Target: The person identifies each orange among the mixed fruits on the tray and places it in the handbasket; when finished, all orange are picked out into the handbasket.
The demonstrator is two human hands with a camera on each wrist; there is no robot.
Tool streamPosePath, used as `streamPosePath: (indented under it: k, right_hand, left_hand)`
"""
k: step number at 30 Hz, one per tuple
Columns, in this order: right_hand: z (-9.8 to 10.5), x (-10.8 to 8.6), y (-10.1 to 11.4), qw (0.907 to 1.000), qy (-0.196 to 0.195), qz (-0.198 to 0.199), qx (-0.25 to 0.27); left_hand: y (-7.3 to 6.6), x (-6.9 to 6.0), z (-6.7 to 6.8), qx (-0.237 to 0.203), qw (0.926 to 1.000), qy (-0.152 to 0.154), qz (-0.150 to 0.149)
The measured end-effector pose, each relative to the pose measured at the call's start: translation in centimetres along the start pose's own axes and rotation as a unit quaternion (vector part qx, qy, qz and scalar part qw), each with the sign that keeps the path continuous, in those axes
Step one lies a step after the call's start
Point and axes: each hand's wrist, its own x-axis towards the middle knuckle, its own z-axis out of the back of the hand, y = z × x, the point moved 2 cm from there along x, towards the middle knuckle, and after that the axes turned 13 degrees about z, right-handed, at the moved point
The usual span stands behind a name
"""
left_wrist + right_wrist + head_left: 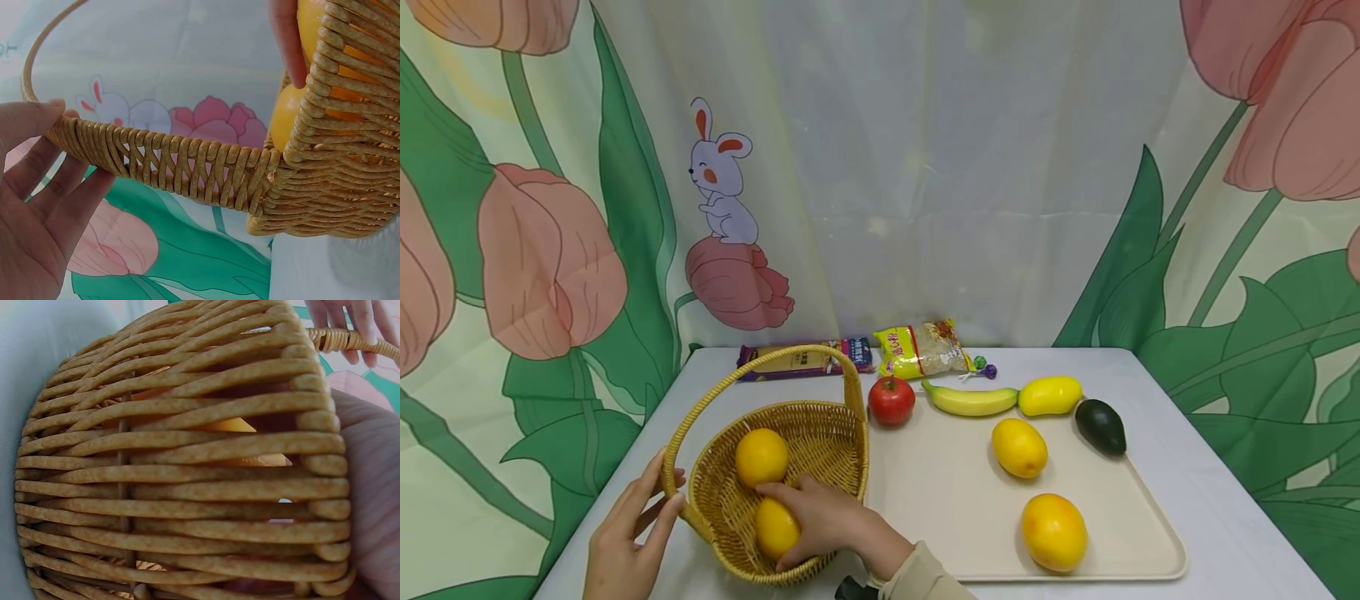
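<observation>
In the head view a wicker basket (820,408) stands at the left of the table, tilted slightly, with an orange fruit (762,457) inside. My right hand (831,521) reaches into it, fingers curled round a second orange fruit (777,528) near the basket's front. My left hand (632,533) pinches the basket's handle (672,454) low on its left side. The left wrist view shows the left hand (47,200) with thumb and fingers on the handle (187,165). In the right wrist view the basket wall (187,475) hides most of the right hand (375,487).
A cream tray (947,517) to the right bears two yellow-orange fruits (1019,447). Along its back and right edges lie a tomato (891,401), a banana (972,400), a yellow mango (1050,395) and an avocado (1101,427). Behind are snack packets (925,350) and lollipops (987,371).
</observation>
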Motion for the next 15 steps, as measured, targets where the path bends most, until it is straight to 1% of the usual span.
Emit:
streamPosePath:
  k: [4,7,11,15]
  right_hand:
    - [-0.05,0.0,-0.08,1.0,-0.003,-0.001,-0.003]
    - [-0.07,-0.02,-0.15,0.9999,-0.013,-0.001,-0.001]
    - [0.09,-0.11,-0.26,0.9991,-0.037,0.003,0.022]
    - [0.65,-0.4,-0.17,0.9966,-0.064,0.021,0.049]
  left_hand:
    - [-0.06,-0.06,0.04,0.006,1.0,0.0,0.003]
    - [-0.1,-0.1,0.05,0.01,0.9999,0.0,0.004]
    - [-0.17,-0.07,0.02,0.012,0.9999,0.0,0.004]
    - [-0.16,-0.07,0.03,0.009,1.0,-0.002,0.002]
